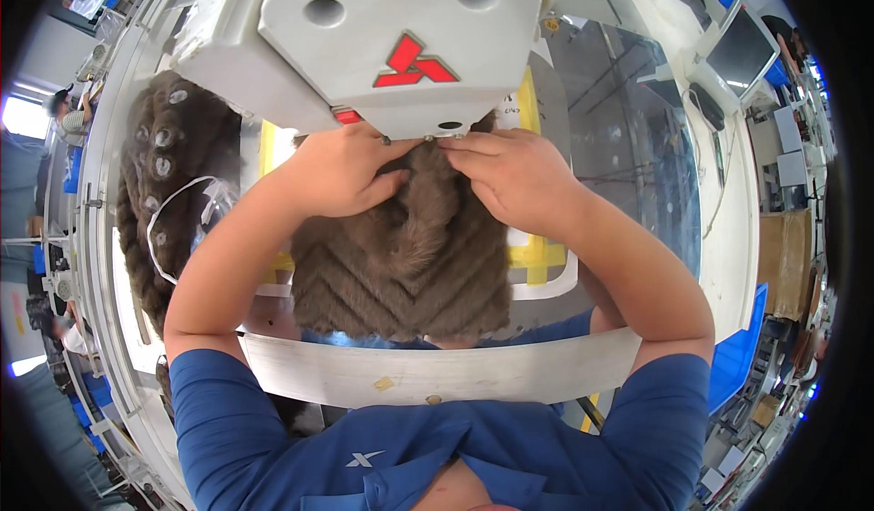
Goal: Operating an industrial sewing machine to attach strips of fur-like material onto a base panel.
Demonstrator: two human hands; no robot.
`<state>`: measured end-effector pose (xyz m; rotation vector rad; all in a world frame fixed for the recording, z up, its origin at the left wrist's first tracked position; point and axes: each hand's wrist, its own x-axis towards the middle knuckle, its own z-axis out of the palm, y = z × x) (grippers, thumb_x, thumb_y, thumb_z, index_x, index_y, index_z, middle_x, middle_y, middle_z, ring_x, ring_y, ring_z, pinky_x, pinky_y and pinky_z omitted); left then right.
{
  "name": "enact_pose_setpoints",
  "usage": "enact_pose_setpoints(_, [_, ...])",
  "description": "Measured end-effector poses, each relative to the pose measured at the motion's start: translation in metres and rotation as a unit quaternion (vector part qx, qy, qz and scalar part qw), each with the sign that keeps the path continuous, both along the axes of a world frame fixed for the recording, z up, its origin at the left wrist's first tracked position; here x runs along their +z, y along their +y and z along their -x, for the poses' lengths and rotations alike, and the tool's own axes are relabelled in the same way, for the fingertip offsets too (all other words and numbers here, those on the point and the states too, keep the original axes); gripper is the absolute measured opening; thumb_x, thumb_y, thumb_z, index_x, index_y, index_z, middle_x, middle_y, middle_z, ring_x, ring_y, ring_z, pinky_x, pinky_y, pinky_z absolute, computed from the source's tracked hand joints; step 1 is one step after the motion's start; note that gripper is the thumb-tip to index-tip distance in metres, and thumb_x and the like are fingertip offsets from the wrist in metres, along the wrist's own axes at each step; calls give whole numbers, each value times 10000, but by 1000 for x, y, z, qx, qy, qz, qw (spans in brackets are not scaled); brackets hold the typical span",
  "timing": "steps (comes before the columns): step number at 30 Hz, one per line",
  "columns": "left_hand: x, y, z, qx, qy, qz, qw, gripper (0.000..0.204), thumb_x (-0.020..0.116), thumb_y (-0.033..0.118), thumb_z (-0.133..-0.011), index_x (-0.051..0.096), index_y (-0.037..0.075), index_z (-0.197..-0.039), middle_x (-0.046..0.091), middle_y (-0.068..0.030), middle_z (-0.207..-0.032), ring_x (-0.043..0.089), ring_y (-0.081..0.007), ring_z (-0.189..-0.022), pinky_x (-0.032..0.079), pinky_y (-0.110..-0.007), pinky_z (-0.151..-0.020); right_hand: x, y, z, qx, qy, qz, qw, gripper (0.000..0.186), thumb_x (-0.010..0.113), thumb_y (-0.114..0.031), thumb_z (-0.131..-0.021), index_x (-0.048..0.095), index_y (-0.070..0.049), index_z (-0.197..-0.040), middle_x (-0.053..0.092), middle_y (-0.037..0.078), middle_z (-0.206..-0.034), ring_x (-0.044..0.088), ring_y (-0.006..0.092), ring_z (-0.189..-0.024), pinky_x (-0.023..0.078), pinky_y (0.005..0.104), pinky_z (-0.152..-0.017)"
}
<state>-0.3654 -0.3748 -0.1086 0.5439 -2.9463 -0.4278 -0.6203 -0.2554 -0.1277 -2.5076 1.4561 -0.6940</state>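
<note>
A brown fur piece (401,274) with chevron ridges lies beneath the white head of an industrial machine (401,38), which looks like a sewing machine. A raised fold of fur runs up its middle, between my hands. My left hand (341,170) is closed on the fur at the left of the fold, its thumb pointing inward. From the other side my right hand (514,179) grips the fur, fingers pressed together toward the fold. The machine head overhangs the fingertips and hides the spot where they nearly meet.
A darker fur bundle (177,138) with pale round spots lies at the left, a white cord (159,229) by it. Yellow tape (537,256) marks the table plate. A white curved edge (446,370) runs before me. At right are a glossy panel (628,147) and a screen (742,47).
</note>
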Motion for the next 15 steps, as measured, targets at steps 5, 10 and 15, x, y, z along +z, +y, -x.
enact_pose_setpoints(5, [-5,-2,4,-15,14,39,999,514,652,296,-919,629,130,-1405,653,-204,-1247,684,-391,-1060,590,-470,-841,1,-1,3,2,12,-2,1000,258,643,-92,-877,709,-80,-1126,700,19,-1294,697,270,-1008,560,425,-859])
enact_pose_setpoints(10, [-5,1,8,2,3,31,1000,461,716,200,-842,708,55,-1279,660,-208,-1257,598,-433,-1154,474,-490,-1004,1,-1,4,-5,14,-3,1000,252,621,-87,-886,707,-68,-1123,701,23,-1286,708,265,-975,568,421,-816])
enact_pose_setpoints(15, [-5,4,3,13,11,45,999,456,715,193,-839,714,63,-1276,656,-199,-1272,582,-433,-1177,457,-496,-1014,-4,-2,2,0,11,19,1000,283,599,-89,-890,706,-67,-1151,712,23,-1238,715,258,-948,569,418,-776])
